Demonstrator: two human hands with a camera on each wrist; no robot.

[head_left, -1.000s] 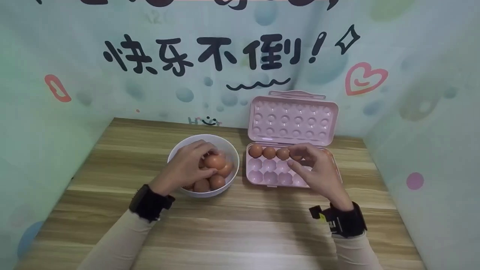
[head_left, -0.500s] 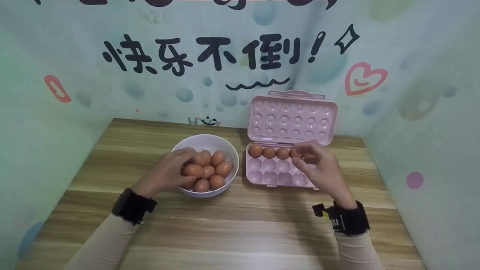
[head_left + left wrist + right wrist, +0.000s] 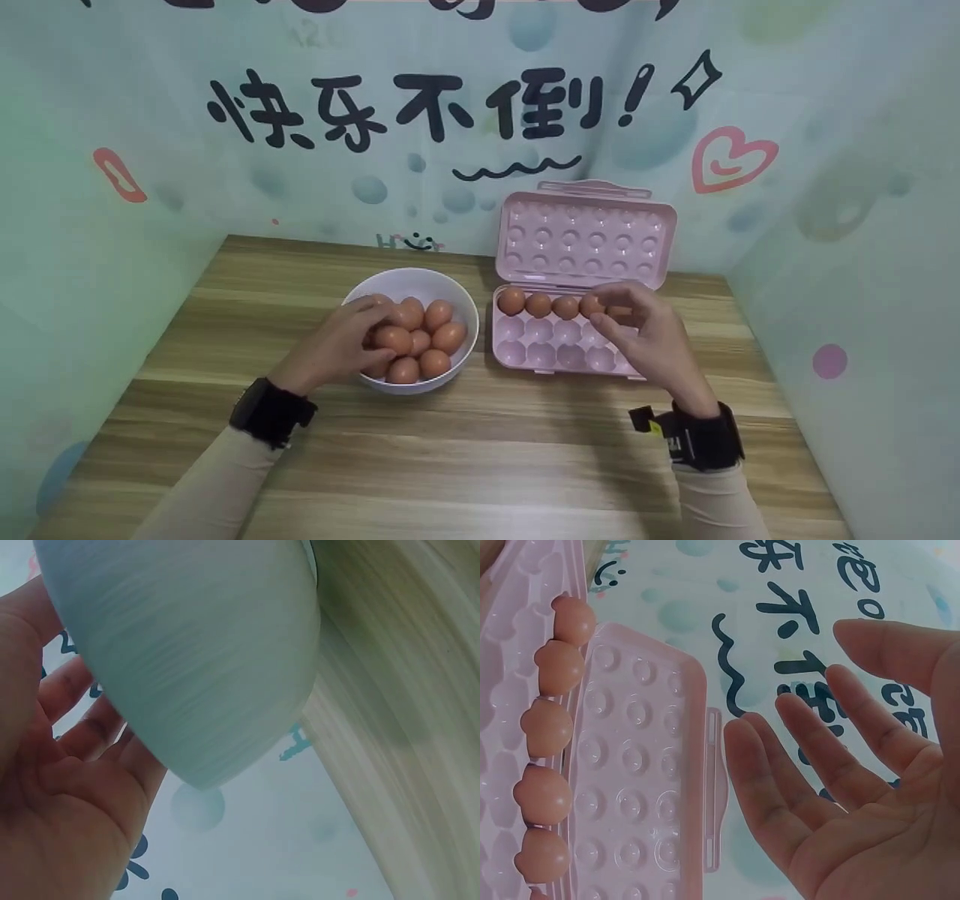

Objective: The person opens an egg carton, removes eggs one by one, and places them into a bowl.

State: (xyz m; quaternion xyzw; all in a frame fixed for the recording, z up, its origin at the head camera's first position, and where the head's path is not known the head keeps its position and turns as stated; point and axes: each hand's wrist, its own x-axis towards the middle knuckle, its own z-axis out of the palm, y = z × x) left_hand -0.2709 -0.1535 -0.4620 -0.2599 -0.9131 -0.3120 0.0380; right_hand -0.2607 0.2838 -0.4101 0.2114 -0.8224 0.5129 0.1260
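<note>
A white bowl [image 3: 466, 352] of brown eggs stands left of the pink egg box [image 3: 540, 355]. My left hand [image 3: 326, 349] reaches over the bowl's left side and holds a brown egg [image 3: 393, 340] between fingers and thumb. In the left wrist view the outside of the bowl [image 3: 202, 675] hides the left fingertips and the egg. My right hand [image 3: 652, 337] hovers over the box's right end with parted fingers and holds nothing. A row of eggs [image 3: 544, 795] fills the box's back row, while the middle and front cups seen are bare.
The box's lid [image 3: 589, 240] stands raised at the back, near the printed cloth backdrop [image 3: 337, 187]. Cloth sides border the wooden table [image 3: 450, 465] left and right. Black bands [image 3: 274, 412] with cameras sit on both wrists.
My left hand has moved left within the bowl, carrying the egg from the bowl's middle toward its left side. My right hand has drifted slightly to the right above the box.
</note>
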